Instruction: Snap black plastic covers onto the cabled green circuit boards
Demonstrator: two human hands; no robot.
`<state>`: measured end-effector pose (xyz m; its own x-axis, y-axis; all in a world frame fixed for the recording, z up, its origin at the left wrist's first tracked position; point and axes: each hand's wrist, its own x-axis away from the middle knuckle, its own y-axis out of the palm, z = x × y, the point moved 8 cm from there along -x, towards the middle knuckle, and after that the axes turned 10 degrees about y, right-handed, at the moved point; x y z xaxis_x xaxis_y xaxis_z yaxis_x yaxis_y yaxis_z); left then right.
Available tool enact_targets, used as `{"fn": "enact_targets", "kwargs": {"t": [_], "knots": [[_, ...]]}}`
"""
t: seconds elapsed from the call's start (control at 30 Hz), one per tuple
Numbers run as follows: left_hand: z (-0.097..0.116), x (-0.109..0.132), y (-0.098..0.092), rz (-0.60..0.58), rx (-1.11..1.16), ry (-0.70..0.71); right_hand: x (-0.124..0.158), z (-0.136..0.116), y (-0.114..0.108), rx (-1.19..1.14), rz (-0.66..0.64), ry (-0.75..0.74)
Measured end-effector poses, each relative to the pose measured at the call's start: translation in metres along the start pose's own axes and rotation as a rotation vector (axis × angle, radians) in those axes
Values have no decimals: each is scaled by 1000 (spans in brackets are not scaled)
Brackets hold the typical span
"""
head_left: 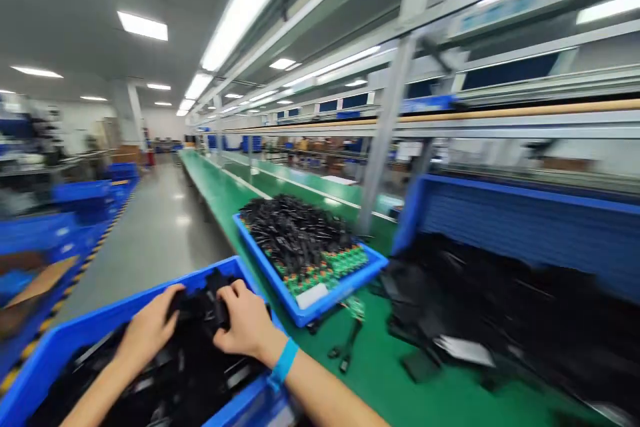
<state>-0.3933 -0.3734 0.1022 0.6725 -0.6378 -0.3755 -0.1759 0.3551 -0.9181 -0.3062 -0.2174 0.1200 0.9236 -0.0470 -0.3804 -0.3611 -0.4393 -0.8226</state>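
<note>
Both my hands are over a deep blue bin (100, 312) heaped with black parts (185, 373). My left hand (150, 323) has its fingers curled round a black plastic piece (193, 307). Close beside it, my right hand (247, 317), with a blue band at the wrist, grips another black plastic piece (219, 303) between thumb and fingers. Blur hides their exact kind and whether the two pieces are joined. Right of the bin, a shallow blue tray (300, 313) carries a pile of black cables (295, 227) with green circuit boards (345, 260) along its near side.
A loose board with a black cable (353, 327) lies on the green bench (370, 373). At right, a large blue crate (530, 213) stands behind a heap of black parts (500, 307). A metal post (390, 133) rises behind the tray. Blue bins (83, 197) line the aisle at left.
</note>
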Motion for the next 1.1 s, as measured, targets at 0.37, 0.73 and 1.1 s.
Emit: {"fn": "enact_targets", "kwargs": {"t": [0.37,0.73,1.1], "knots": [[292,-76,47,-237,829,447,149,183,-202,279,375,512],[486,-99,203,-482,471,681,226,319,-208,588,164,817],[422,-96,51,-6,1089,555,290,305,-197,455,439,441]]}}
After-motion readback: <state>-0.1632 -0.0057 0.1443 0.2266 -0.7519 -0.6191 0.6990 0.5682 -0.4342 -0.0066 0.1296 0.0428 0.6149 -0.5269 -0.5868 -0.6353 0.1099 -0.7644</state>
